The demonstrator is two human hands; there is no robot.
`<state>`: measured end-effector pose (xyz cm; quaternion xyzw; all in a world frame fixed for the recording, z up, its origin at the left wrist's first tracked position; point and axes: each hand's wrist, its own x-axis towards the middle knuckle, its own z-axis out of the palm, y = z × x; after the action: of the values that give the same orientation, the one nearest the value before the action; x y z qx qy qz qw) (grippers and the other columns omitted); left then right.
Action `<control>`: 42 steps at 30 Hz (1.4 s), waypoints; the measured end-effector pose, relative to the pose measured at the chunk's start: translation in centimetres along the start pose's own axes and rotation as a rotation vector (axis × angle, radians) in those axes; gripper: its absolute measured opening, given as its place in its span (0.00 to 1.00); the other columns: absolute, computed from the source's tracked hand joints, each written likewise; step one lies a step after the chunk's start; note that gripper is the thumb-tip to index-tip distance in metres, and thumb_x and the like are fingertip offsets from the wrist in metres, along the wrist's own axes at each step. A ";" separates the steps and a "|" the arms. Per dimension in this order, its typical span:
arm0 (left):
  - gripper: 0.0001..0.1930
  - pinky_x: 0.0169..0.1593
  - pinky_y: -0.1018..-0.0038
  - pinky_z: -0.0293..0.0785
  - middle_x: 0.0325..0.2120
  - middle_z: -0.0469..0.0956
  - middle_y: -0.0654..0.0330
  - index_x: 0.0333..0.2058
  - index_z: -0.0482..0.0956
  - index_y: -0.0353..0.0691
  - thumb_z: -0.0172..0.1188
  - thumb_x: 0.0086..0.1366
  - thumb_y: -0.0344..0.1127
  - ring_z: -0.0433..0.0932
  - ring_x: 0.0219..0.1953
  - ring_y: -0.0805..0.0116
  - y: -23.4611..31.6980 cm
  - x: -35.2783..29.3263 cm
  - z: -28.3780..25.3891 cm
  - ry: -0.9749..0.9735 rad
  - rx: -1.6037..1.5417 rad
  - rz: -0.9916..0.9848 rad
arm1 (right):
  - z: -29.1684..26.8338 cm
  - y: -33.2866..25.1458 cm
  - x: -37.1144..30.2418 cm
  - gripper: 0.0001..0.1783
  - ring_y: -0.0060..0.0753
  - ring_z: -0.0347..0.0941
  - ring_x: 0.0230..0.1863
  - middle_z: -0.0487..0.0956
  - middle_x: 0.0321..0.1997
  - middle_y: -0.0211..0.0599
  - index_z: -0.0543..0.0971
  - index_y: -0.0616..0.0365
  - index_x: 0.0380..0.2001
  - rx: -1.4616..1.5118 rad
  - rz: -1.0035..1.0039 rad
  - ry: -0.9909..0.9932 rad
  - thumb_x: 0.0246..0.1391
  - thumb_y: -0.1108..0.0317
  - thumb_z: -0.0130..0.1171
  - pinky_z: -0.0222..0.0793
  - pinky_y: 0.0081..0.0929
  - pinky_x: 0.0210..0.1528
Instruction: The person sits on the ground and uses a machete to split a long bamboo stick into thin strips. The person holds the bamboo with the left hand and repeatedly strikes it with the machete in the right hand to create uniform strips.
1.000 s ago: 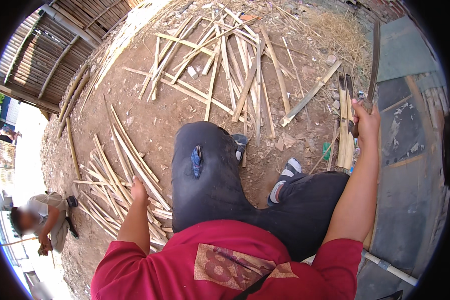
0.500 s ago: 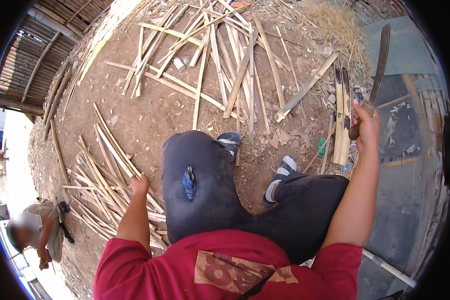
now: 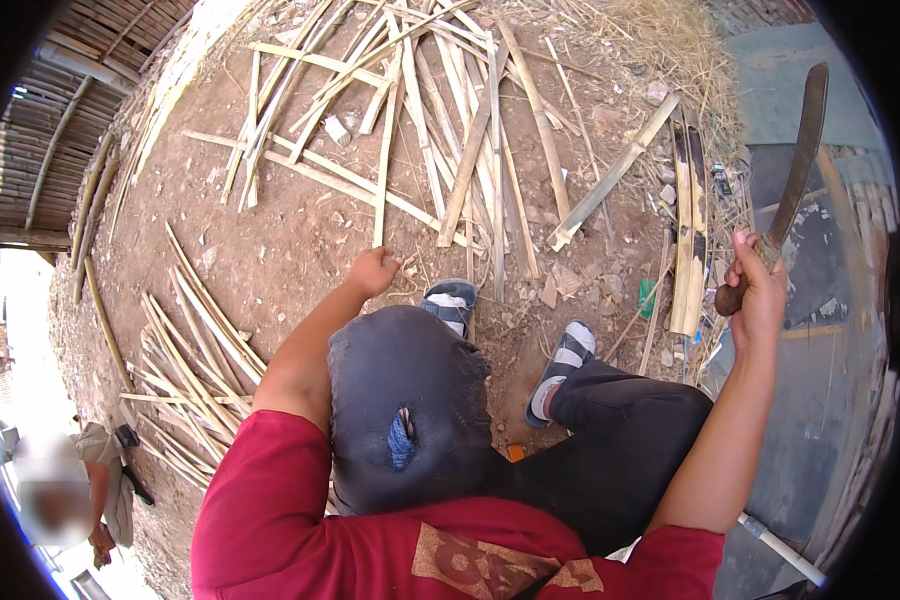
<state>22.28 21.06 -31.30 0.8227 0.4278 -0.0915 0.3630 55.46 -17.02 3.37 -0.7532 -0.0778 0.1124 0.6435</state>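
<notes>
My right hand (image 3: 762,292) is wrapped round the wooden handle of a machete (image 3: 802,160), whose long curved blade points up and away from me. My left hand (image 3: 374,271) is stretched out beyond my left knee, its fingers loosely bent and seemingly holding nothing. Just past it lies the near end of a split bamboo strip (image 3: 387,170); whether the fingertips touch it I cannot tell. That strip belongs to a loose heap of bamboo strips (image 3: 460,130) on the dirt ahead. A second pile of strips (image 3: 195,350) lies at my left.
Thicker split bamboo pieces (image 3: 684,230) lie before my right hand, beside dark sheeting (image 3: 820,400) on the right. Dry straw (image 3: 670,40) covers the far right ground. Another person (image 3: 100,470) crouches at the left. A slatted bamboo structure (image 3: 50,130) stands far left.
My left hand has left the pile at my left and moved forward and right to the near edge of the heap ahead. The machete stays in my right hand, slightly lower.
</notes>
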 end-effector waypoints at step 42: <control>0.31 0.69 0.54 0.61 0.63 0.62 0.32 0.61 0.75 0.43 0.59 0.64 0.55 0.60 0.67 0.35 10.2 5.1 5.2 -0.170 0.234 0.213 | -0.8 0.1 -2.8 0.12 0.13 0.63 0.20 0.70 0.21 0.20 0.76 0.52 0.31 -0.180 0.010 -0.050 0.55 0.63 0.71 0.55 0.17 0.24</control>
<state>34.14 17.08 -32.09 0.8892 0.2925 -0.1711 0.3073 52.96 -18.51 3.61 -0.8052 -0.0995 0.1270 0.5706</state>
